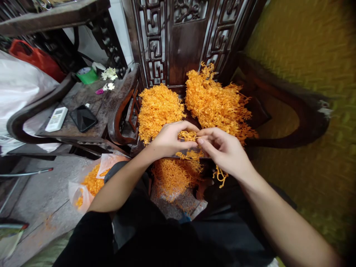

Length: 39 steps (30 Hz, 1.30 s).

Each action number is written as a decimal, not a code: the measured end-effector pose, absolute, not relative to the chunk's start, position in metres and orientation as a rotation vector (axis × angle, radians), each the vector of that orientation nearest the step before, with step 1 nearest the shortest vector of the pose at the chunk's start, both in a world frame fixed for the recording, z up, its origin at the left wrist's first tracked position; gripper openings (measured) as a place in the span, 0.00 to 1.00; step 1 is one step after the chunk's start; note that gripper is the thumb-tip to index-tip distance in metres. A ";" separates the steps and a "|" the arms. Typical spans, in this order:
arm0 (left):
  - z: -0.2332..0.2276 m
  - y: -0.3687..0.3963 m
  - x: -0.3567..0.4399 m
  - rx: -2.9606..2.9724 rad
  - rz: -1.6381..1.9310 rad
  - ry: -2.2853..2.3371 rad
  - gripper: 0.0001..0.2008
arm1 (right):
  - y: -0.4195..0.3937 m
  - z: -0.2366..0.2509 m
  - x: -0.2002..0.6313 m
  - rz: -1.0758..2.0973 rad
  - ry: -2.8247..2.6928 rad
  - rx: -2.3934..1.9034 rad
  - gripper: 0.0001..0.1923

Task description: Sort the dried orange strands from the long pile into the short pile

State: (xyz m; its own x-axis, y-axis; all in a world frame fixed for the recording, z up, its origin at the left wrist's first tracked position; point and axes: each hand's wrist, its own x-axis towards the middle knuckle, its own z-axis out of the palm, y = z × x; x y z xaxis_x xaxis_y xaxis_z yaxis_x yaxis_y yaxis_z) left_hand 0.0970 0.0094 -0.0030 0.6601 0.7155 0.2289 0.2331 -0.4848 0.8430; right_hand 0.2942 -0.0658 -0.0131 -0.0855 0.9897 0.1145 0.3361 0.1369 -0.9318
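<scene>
Thin orange strands (187, 136) are gripped between my two hands, which meet at the fingertips over the front of a dark wooden seat. My left hand (170, 139) curls round the strands with thumb and fingers. Pinched together, the thumb and forefinger of my right hand (222, 148) touch the same strands; a few more orange strands (220, 176) dangle below that palm. Behind my hands lie two heaps of orange stringy pieces, a squarish left heap (160, 109) and a taller, looser right heap (218, 102). What exactly the strands are, I cannot tell.
More orange strands (174, 178) lie below the seat edge. A plastic bag (80, 194) holding orange pieces sits on the floor at left. On the side table are a white remote control (56, 119), a black phone (83, 118), green tape (87, 75) and white flowers (109, 73). Curved armrests flank the seat.
</scene>
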 end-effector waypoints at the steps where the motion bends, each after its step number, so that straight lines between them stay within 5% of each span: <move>1: -0.003 0.010 0.097 2.021 0.729 0.740 0.15 | -0.066 -0.013 0.292 0.976 -1.513 -1.312 0.14; 13: 0.011 0.011 0.081 1.809 0.739 0.791 0.21 | -0.065 -0.011 0.299 0.911 -1.434 -1.330 0.16; 23: 0.001 0.020 0.088 1.399 0.945 0.936 0.07 | -0.068 -0.017 0.295 0.520 -1.564 -1.404 0.09; 29: 0.007 0.058 0.054 1.133 1.468 1.051 0.03 | -0.069 -0.018 0.310 0.476 -1.237 -1.353 0.08; 39: 0.007 0.022 0.090 1.582 0.632 0.824 0.12 | -0.067 -0.017 0.302 0.379 -1.810 -1.104 0.04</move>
